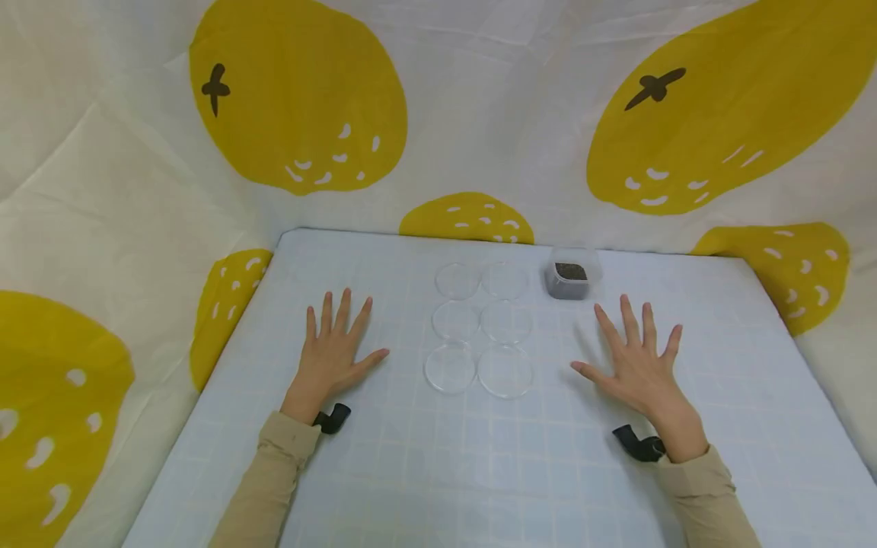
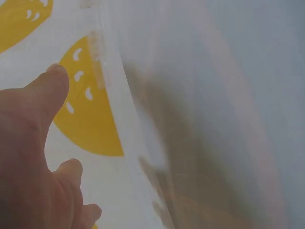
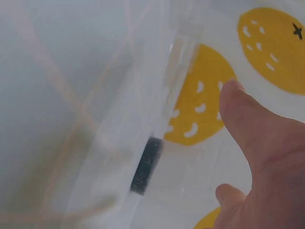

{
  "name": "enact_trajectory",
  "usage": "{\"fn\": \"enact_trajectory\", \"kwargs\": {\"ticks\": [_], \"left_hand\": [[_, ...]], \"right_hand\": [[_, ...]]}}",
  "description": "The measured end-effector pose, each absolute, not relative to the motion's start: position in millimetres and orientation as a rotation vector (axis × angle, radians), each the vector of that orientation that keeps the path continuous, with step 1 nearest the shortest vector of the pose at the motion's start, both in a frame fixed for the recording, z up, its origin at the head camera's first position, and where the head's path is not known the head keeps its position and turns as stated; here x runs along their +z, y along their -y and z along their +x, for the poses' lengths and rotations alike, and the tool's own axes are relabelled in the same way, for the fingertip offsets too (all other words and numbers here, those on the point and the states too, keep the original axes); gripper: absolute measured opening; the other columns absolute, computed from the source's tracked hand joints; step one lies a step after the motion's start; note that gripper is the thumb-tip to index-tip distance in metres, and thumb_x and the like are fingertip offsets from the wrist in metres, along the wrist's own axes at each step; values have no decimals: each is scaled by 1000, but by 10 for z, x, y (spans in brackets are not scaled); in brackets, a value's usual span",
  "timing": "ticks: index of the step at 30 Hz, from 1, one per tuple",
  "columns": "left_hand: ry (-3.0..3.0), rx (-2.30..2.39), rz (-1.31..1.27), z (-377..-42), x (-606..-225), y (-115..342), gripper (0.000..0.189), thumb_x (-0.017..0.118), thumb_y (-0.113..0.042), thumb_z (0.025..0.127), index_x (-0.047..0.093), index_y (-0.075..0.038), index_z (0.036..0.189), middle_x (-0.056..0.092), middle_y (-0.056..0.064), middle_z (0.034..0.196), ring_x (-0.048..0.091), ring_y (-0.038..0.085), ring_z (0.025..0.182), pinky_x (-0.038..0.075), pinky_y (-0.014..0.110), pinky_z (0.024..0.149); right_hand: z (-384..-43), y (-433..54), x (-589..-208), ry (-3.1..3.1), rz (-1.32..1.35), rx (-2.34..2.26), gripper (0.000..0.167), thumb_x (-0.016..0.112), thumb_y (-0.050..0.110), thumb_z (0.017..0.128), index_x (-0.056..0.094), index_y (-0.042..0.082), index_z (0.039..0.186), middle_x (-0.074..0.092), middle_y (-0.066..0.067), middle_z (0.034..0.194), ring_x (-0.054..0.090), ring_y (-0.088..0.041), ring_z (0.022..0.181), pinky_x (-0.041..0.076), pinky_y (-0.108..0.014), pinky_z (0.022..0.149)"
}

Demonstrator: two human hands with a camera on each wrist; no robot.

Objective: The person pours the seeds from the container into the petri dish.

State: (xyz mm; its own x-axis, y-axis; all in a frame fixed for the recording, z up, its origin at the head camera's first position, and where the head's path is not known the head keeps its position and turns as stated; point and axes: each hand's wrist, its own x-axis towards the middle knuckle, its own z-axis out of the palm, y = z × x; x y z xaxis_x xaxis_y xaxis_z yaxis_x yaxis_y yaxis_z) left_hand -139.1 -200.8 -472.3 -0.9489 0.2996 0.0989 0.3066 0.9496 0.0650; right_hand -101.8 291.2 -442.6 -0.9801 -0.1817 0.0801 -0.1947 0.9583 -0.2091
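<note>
My left hand (image 1: pixel 331 361) is spread palm down over the left part of the table, fingers straight and holding nothing. On the other side my right hand (image 1: pixel 640 373) is spread the same way, also holding nothing. Between them lie several clear round dishes, arranged in two columns; the front left dish (image 1: pixel 450 367) and front right dish (image 1: pixel 505 371) are nearest me. Beyond my right fingertips stands a small clear tub (image 1: pixel 567 289) with dark, grainy contents (image 1: pixel 571 271). In the right wrist view, the tub's dark contents (image 3: pixel 147 166) appear past my thumb.
The table (image 1: pixel 425 472) has a pale cloth with a faint grid. A white curtain (image 1: pixel 493 114) with large yellow fruit prints rises behind it and along the sides. A black wrist-worn device (image 1: pixel 333 418) sits by my left wrist, and another (image 1: pixel 639 444) by my right.
</note>
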Motion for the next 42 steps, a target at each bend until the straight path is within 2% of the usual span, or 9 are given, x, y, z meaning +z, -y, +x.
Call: {"fn": "enact_trajectory", "kwargs": {"ticks": [7, 15, 20, 25, 27, 30, 34, 39, 42], "left_hand": [[3020, -121, -464, -1404, -4686, 1998, 93, 49, -70, 91, 14, -20, 161, 1, 22, 164, -1, 47, 148, -3, 68, 115], [3008, -156, -468, -1463, -4586, 1975, 87, 49, -66, 93, 16, -23, 161, 7, 22, 163, 12, 49, 146, 13, 70, 114], [2995, -212, -443, -1558, -4477, 1912, 83, 54, -62, 94, 25, -19, 159, 25, 21, 159, 25, 46, 142, 24, 68, 111], [2898, -398, -407, -1713, -4428, 1831, 69, 60, -48, 95, 42, -9, 150, 47, 20, 145, 44, 41, 131, 40, 61, 101], [2857, -549, -403, -1791, -4436, 1788, 62, 61, -43, 95, 49, -7, 145, 52, 19, 141, 48, 40, 127, 43, 59, 98], [2819, -838, -390, -1910, -4447, 1709, 54, 62, -38, 96, 55, -6, 139, 57, 16, 137, 50, 38, 126, 43, 56, 101], [2769, -1173, -375, -2111, -4506, 1610, 48, 63, -34, 97, 57, -5, 135, 59, 14, 134, 51, 34, 124, 43, 52, 103], [2678, -1468, -397, -2414, -4605, 1476, 44, 64, -29, 97, 59, -2, 131, 61, 12, 131, 55, 32, 119, 47, 49, 99], [2632, -1595, -409, -2550, -4641, 1386, 41, 65, -26, 98, 60, -2, 130, 61, 10, 131, 57, 30, 118, 48, 46, 99]], "right_hand": [[-1033, -2931, -4420, 3046, 294, 332, 101, 58, 68, 87, 5, 26, 161, -14, -14, 165, -20, -43, 146, -27, -72, 101], [-1059, -2926, -4399, 2978, 332, 435, 89, 58, 57, 94, 9, 25, 161, -7, -18, 165, -14, -44, 147, -21, -73, 104], [-1139, -2902, -4289, 2876, 361, 634, 91, 66, 47, 92, 13, 19, 160, 1, -21, 163, -2, -48, 147, -16, -74, 106], [-1381, -2921, -4245, 2724, 317, 1008, 88, 70, 27, 91, 17, 7, 158, 11, -23, 161, 10, -46, 146, -6, -73, 111], [-1495, -2945, -4242, 2662, 236, 1210, 85, 68, 22, 94, 15, 7, 158, 12, -21, 162, 11, -42, 148, 1, -69, 115], [-1649, -2971, -4242, 2559, 67, 1493, 82, 62, 23, 98, 9, 10, 159, 10, -14, 164, 10, -33, 150, 10, -62, 118], [-1849, -2942, -4270, 2316, -99, 1840, 78, 59, 23, 100, 9, 12, 159, 10, -11, 165, 10, -24, 151, 13, -46, 122], [-2092, -2807, -4304, 1808, -245, 2205, 68, 59, 23, 100, 20, 12, 155, 18, -11, 160, 19, -19, 146, 5, -32, 123], [-2220, -2715, -4326, 1563, -341, 2241, 60, 59, 22, 100, 31, 7, 150, 30, -9, 152, 29, -19, 139, 9, -30, 121]]}}
